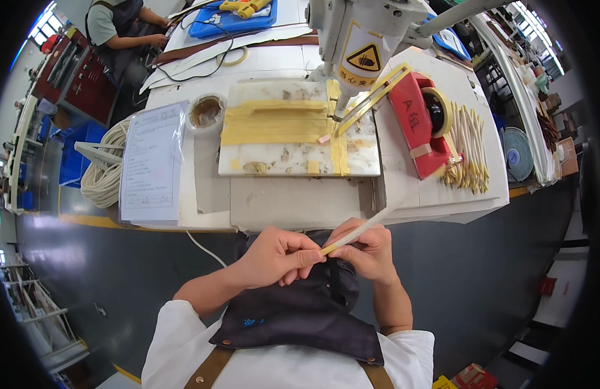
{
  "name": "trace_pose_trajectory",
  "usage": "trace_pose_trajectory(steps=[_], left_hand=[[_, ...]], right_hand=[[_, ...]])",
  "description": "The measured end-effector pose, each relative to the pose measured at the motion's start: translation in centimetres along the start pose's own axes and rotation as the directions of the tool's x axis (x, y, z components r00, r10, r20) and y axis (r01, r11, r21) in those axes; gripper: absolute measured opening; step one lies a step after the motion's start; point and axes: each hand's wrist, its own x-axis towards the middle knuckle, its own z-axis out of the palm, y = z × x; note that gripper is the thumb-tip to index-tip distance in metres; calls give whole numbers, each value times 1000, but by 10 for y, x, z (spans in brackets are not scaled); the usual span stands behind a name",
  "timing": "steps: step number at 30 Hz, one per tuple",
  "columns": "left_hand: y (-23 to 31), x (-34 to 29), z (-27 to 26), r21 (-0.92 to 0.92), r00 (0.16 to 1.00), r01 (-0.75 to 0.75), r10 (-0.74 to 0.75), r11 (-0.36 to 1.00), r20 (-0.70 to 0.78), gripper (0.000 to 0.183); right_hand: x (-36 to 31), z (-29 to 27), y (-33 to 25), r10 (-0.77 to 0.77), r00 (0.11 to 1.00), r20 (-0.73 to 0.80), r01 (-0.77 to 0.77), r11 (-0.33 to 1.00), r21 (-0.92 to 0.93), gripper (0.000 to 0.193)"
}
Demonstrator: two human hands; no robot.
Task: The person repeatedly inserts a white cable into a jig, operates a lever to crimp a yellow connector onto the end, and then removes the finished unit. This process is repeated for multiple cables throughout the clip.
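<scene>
In front of my apron, both hands work on a thin white cord [364, 227] with yellow tape around its lower end. My left hand [274, 260] pinches that taped end between thumb and fingers. Close beside it, my right hand [372, 251] grips the cord a little higher up. From there the cord slants up and to the right, toward the table edge. A red tape dispenser [405, 107] with a yellow tape roll stands on the table at the right. Next to it lies a bundle of similar white cords [470, 146] with yellow ends.
A marble slab [274, 165] with yellow tape strips lies beneath a grey press machine [368, 16] bearing a warning label. Left of it are a clear-wrapped roll [206, 113], a sleeved paper sheet [151, 168] and coiled white cord [108, 172]. Another person [125, 39] works at the far left.
</scene>
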Motion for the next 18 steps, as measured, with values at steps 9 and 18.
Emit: trace_pose_trajectory(steps=[9, 18], left_hand=[[-30, 11, 15, 889, 404, -443, 911, 117, 82, 24], [-16, 2, 4, 176, 951, -163, 202, 971, -235, 22]], right_hand=[[-13, 15, 1, 303, 944, -132, -247, 911, 331, 18], [17, 3, -4, 418, 908, 19, -366, 772, 520, 26]])
